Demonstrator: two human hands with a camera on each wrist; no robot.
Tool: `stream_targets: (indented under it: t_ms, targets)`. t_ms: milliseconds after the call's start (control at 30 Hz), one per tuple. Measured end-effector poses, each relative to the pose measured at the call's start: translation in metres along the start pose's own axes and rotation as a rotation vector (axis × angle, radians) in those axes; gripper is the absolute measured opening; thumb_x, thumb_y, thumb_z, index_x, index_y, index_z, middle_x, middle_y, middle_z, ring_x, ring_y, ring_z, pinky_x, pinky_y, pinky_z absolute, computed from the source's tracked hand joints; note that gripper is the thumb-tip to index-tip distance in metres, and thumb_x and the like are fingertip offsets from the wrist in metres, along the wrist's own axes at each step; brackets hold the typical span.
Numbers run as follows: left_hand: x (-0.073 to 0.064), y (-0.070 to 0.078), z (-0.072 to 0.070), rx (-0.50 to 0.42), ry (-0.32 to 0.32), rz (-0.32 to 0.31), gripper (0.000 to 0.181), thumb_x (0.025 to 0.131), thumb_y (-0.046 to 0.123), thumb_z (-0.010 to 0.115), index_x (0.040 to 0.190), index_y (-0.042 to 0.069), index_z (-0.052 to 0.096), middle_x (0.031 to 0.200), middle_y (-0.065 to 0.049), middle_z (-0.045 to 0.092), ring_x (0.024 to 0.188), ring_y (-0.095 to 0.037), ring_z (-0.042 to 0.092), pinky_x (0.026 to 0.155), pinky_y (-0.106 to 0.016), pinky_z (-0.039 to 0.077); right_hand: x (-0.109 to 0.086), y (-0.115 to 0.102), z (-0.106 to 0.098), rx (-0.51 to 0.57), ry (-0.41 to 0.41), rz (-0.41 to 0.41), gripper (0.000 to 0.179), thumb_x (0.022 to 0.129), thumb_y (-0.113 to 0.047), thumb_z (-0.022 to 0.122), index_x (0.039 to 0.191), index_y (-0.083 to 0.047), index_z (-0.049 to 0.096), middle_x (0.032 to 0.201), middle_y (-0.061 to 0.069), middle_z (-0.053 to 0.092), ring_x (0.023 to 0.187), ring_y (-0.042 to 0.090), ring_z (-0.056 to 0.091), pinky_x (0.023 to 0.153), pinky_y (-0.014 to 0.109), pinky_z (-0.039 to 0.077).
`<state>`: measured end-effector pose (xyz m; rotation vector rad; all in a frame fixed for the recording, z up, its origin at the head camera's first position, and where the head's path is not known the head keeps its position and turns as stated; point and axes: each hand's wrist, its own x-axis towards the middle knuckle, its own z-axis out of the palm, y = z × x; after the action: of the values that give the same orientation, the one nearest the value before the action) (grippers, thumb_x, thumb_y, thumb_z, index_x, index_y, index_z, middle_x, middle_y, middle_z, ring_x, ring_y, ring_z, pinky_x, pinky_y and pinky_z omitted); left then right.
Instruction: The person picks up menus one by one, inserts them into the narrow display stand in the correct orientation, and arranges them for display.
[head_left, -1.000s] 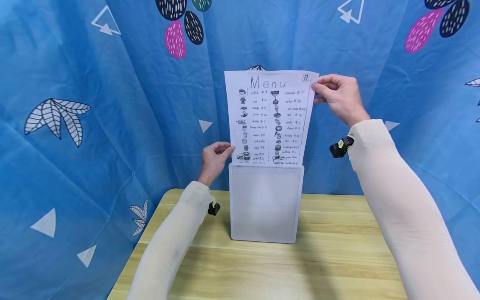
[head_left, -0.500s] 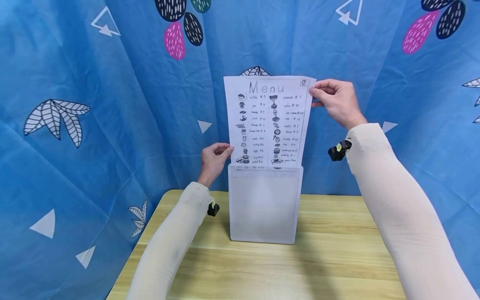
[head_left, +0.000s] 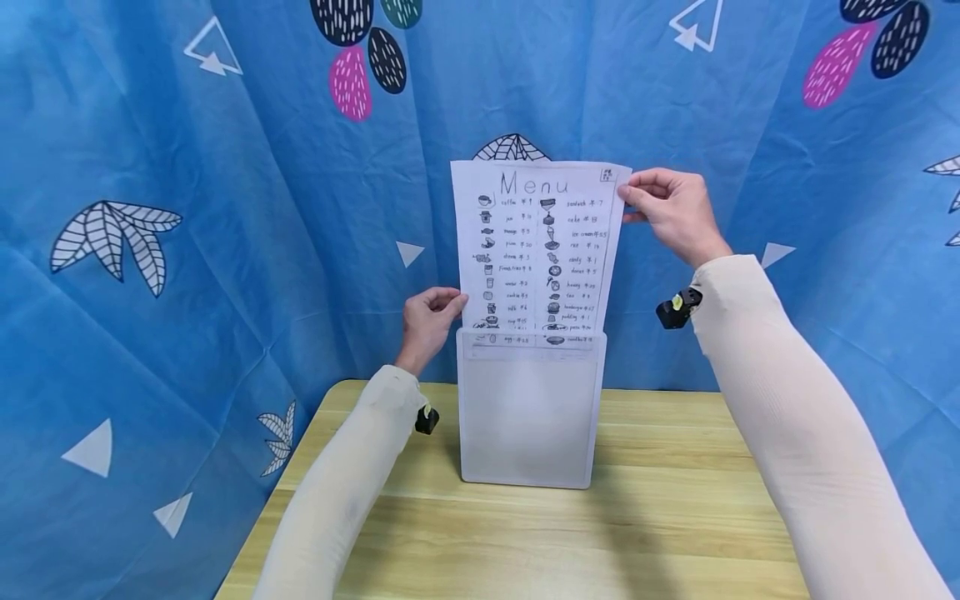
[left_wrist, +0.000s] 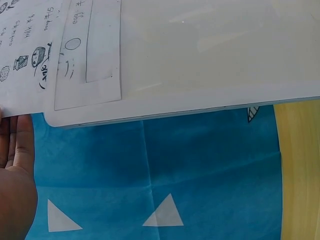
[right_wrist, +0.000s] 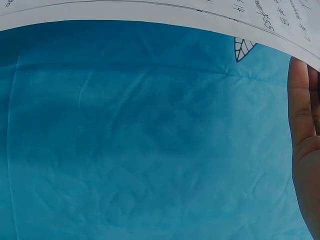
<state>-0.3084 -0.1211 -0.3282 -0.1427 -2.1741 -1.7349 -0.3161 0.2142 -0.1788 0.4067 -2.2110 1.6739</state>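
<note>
A white paper menu [head_left: 538, 250], hand-drawn with small pictures and prices, stands upright in the head view. Its bottom strip is inside a clear, white-edged sign holder [head_left: 528, 425] that stands on the table. My left hand [head_left: 429, 325] pinches the menu's left edge just above the holder's top. Up at the top right corner, my right hand [head_left: 678, 208] pinches the sheet between thumb and fingers. In the left wrist view the menu's lower end [left_wrist: 102, 90] shows through the holder's clear front. The right wrist view has the sheet's bowed right edge [right_wrist: 150, 12] beside the fingers.
The holder stands near the back of a wood-grain table [head_left: 675, 467]. Behind and to the left hangs a blue patterned curtain [head_left: 300, 208]. A small black camera [head_left: 678, 308] sits on the right wrist and another black camera [head_left: 427, 419] on the left.
The menu has slid down, and its bottom strip now shows behind the holder's clear front. My right hand has moved down with the top corner; the left hand stays nearly in place.
</note>
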Motion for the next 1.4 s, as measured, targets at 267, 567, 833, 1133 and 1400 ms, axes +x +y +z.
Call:
stream_targets:
  t_ms: [267,567,833,1133,1400]
  targets:
    - [0.000,-0.002,0.001,0.010,-0.003,0.008,0.021,0.093,0.021,0.073,0.106,0.005,0.074,0.099,-0.010,0.072,0.091,-0.022,0.071,0.087,-0.036,0.057,-0.001,0.005,-0.001,-0.015,-0.003,0.006,0.028,0.092,-0.021,0.071,0.113,-0.002,0.071,0.102,0.000,0.072,0.088,0.014,0.069,0.074,0.019,0.057]
    - [0.000,-0.003,0.001,0.000,-0.004,0.000,0.021,0.093,0.019,0.073,0.107,0.003,0.073,0.100,-0.012,0.072,0.091,-0.023,0.071,0.086,-0.033,0.057,0.003,-0.007,-0.002,0.053,0.019,0.011,0.030,0.091,-0.020,0.073,0.113,-0.002,0.071,0.102,0.002,0.072,0.089,0.016,0.070,0.075,0.023,0.058]
    - [-0.001,-0.002,0.001,-0.007,-0.002,0.002,0.020,0.093,0.018,0.073,0.105,0.002,0.073,0.099,-0.013,0.072,0.090,-0.024,0.071,0.084,-0.032,0.058,0.004,-0.010,-0.002,0.044,0.025,-0.004,0.029,0.091,-0.019,0.073,0.113,-0.001,0.071,0.102,0.005,0.071,0.090,0.017,0.069,0.075,0.021,0.057]
    - [-0.002,-0.003,0.002,-0.011,0.001,-0.011,0.020,0.093,0.018,0.073,0.105,0.002,0.073,0.099,-0.013,0.072,0.090,-0.024,0.071,0.083,-0.031,0.058,0.003,-0.005,-0.003,0.009,0.028,-0.008,0.028,0.092,-0.020,0.072,0.114,-0.001,0.071,0.103,0.005,0.070,0.089,0.016,0.069,0.076,0.021,0.057]
    - [-0.003,-0.004,0.002,-0.019,-0.004,-0.005,0.020,0.093,0.017,0.073,0.104,0.001,0.073,0.098,-0.013,0.072,0.090,-0.025,0.071,0.083,-0.031,0.058,0.003,-0.002,-0.003,0.003,0.031,-0.023,0.026,0.093,-0.019,0.071,0.112,-0.002,0.071,0.103,0.004,0.071,0.088,0.016,0.069,0.077,0.023,0.057]
